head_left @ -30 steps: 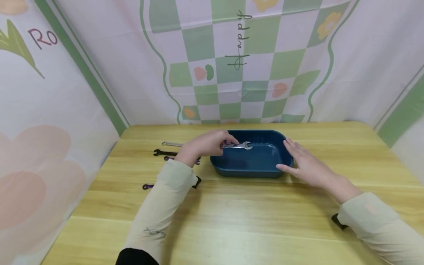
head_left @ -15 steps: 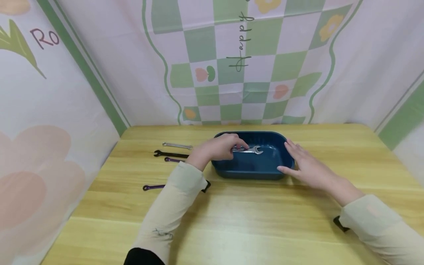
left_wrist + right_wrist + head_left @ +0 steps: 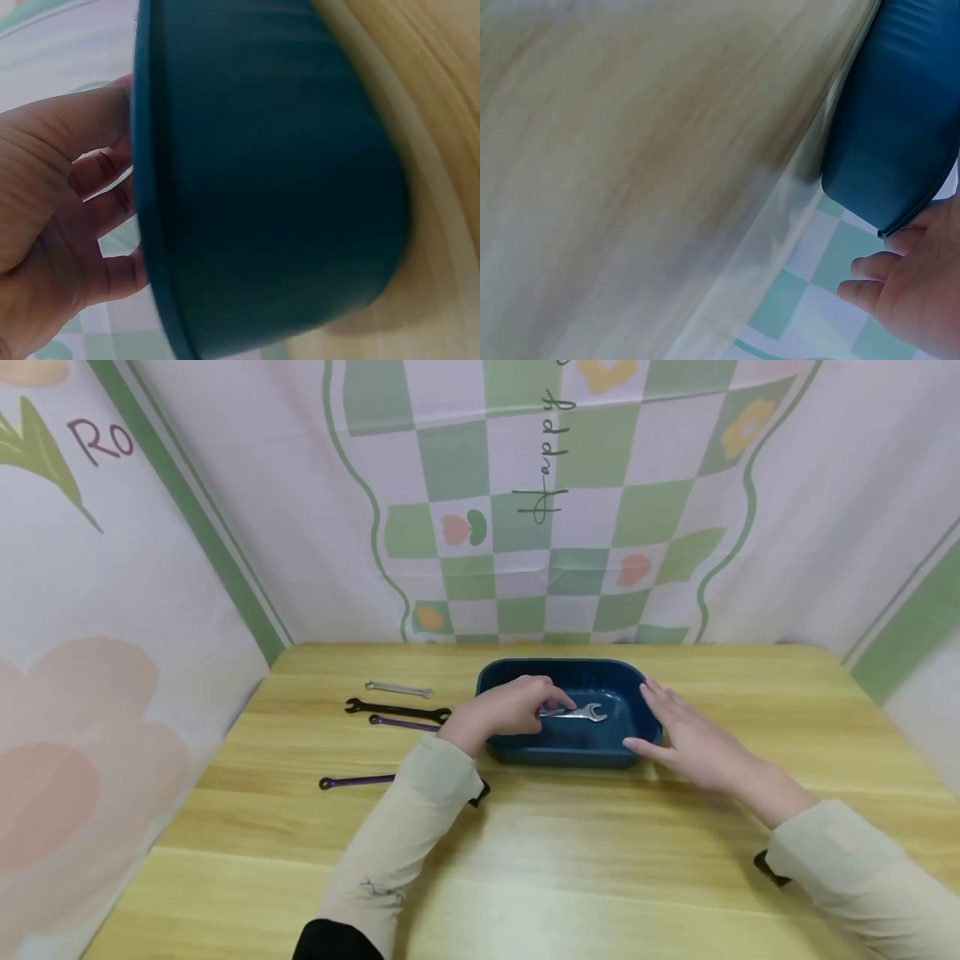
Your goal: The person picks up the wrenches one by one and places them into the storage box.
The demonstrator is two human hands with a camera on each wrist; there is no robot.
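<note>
My left hand (image 3: 513,706) reaches over the left rim of a dark blue rectangular basin (image 3: 577,757) and pinches a silver open-end wrench (image 3: 588,713) low inside it. The wrench's open jaw points right; its other end is hidden by the hand. In the left wrist view the basin's wall (image 3: 270,165) covers the fingertips and the wrench. My right hand (image 3: 701,745) rests at the basin's right end, fingers straight along the rim and thumb spread toward the front corner. The right wrist view has the fingers (image 3: 877,266) of that hand beside the basin's rim.
Left of the basin lie a small silver wrench (image 3: 399,689), a black wrench (image 3: 393,708) and a purple wrench (image 3: 405,723). Closer to the front is another purple wrench (image 3: 356,782), partly covered by the left sleeve (image 3: 412,814). A printed curtain (image 3: 555,568) hangs behind the wooden table (image 3: 600,868).
My left hand has moved right and toward the front, carrying the silver wrench lower into the basin. The wrenches on the left show more fully. My right hand has stayed at the rim.
</note>
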